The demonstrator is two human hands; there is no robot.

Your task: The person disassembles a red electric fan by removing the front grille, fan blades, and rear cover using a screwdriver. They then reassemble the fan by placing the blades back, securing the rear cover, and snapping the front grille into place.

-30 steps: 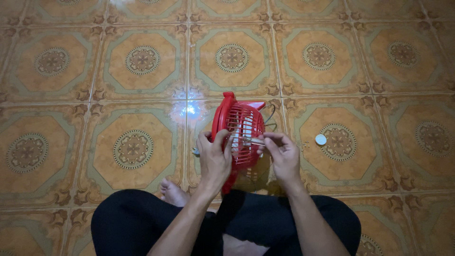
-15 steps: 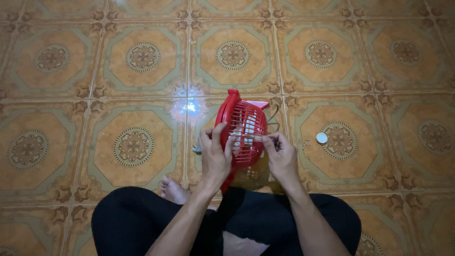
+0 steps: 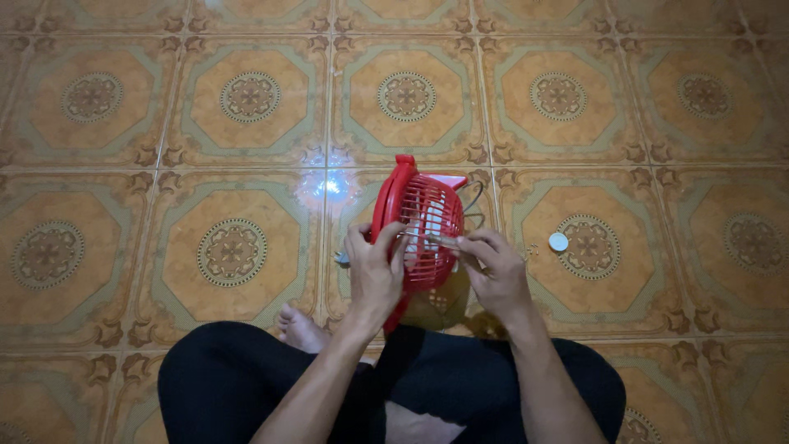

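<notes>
Hardly anything has shifted since half a second ago: you are still holding the small red fan (image 3: pixel 417 226) in front of your crossed legs, and both hands are staying at its grille much as before.

From the head camera, you are gripping the fan with your left hand (image 3: pixel 374 275), fingers wrapping its red rim and the thumb lying across the front grille, so that hand is closed around the fan's frame. The fan is standing tilted on edge, its round guard facing to your right and its lower part hidden behind your hands. Your right hand (image 3: pixel 496 275) is pinching a thin silvery tool (image 3: pixel 436 240), most likely a small screwdriver, between thumb and fingertips; its tip is lying against the grille just beside your left thumb. Whether the tip is actually seated in anything cannot be told.

You are sitting on a patterned tile floor (image 3: pixel 575 107) in orange and green, with dark trousers (image 3: pixel 460 382) covering your legs and a bare foot (image 3: pixel 300 329) peeking out near your left forearm. A small round white cap (image 3: pixel 558 242) is lying on the floor to the right of your right hand, apart from it. A bright glare spot (image 3: pixel 329 186) is reflecting off the tiles just left of the fan.
</notes>
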